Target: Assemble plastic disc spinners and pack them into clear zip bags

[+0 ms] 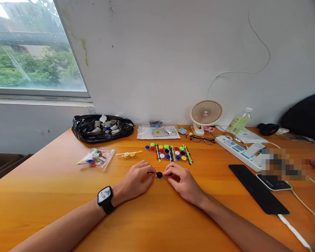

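Pinching the black spinner [159, 174] by opposite ends with our left hand [137, 178] and right hand [183, 181], we had it nearer us than the coloured discs [167, 151]. It seemed light, stiff and slick, best gripped by those slim ends

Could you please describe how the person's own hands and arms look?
The left hand and right hand are ungloved, with no sleeves showing. A black watch with a rounded rectangular face and dark band is worn on the left wrist.

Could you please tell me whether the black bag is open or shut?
The black bag is open: pale items show through its mouth.
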Demonstrator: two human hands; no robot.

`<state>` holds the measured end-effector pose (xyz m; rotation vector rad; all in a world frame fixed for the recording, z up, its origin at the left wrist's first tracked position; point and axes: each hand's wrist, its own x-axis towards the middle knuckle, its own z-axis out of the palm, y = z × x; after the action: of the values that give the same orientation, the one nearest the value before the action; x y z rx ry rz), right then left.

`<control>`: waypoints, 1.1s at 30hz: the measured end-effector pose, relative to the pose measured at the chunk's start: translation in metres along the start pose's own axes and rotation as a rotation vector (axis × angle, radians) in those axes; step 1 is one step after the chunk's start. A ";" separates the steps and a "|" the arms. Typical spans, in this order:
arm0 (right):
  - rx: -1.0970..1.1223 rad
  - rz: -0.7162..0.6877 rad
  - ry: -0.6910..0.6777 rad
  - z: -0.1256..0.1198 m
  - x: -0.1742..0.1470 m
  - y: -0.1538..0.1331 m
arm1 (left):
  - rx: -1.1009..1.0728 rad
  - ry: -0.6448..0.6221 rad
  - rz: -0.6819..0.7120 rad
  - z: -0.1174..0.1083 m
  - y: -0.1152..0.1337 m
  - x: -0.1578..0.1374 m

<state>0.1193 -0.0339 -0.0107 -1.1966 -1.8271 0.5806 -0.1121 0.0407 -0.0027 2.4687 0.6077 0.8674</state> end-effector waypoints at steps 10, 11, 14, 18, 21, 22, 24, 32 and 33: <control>-0.070 -0.049 -0.036 0.000 -0.001 0.005 | 0.086 -0.059 0.032 0.001 0.001 0.001; -0.078 -0.056 -0.031 0.000 0.000 0.006 | 0.091 -0.071 0.044 0.001 0.001 0.001; -0.087 -0.065 -0.023 0.000 0.003 0.008 | 0.124 -0.099 0.069 0.002 0.004 0.001; -0.066 -0.044 -0.027 0.001 0.004 0.009 | 0.125 -0.106 0.061 0.003 0.005 0.002; -0.041 -0.022 -0.028 0.002 0.004 0.009 | 0.081 -0.113 0.032 0.005 0.005 0.004; -0.034 -0.018 -0.029 0.002 0.004 0.008 | 0.067 -0.115 0.020 0.005 0.005 0.005; -0.027 -0.011 -0.033 0.002 0.004 0.007 | 0.050 -0.118 0.003 0.006 0.005 0.005; -0.150 0.209 0.175 -0.012 0.007 -0.009 | 0.067 -0.106 0.038 0.006 0.007 0.002; -0.149 0.260 0.198 -0.014 0.008 -0.011 | 0.066 -0.102 0.039 0.006 0.007 0.002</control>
<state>0.1242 -0.0328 0.0082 -1.5505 -1.5811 0.4557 -0.1054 0.0345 -0.0020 2.5734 0.5630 0.7416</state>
